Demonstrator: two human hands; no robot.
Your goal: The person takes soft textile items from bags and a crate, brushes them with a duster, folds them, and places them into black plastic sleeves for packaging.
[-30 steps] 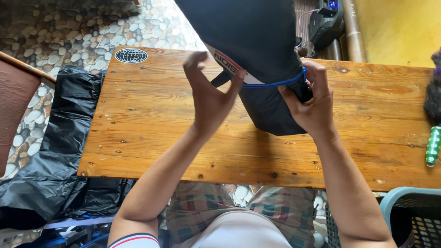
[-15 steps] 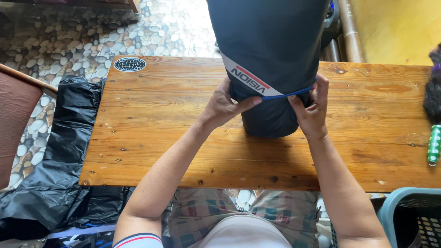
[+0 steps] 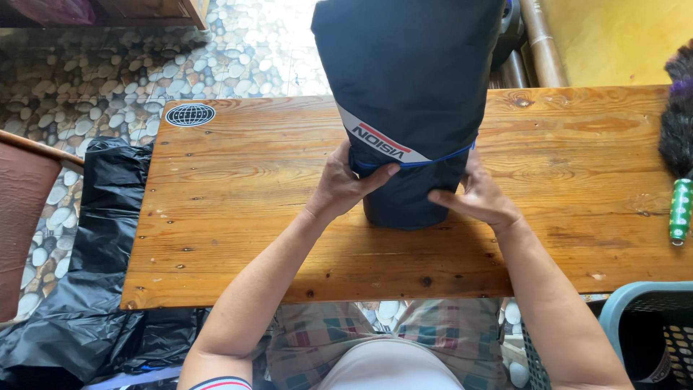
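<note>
While the dark bag point(image 3: 411, 94) stands upright on the wooden table point(image 3: 238, 209), toward its far edge, I steady it from both sides near its base. My judgement is that the work goes best with even pressure from each side, so the tall bag stays plumb and the blue band point(image 3: 451, 157) around it does not slip. My left hand point(image 3: 345, 184) cups the bag's left side, fingers curled about it, thumb lying along the band. My right hand point(image 3: 480, 195) presses flat on the right side, fingers spread and only lightly bent. A black plastic sheet point(image 3: 101, 238) hangs off the table's left end; a green-handled duster point(image 3: 678, 166) lies at the right.
</note>
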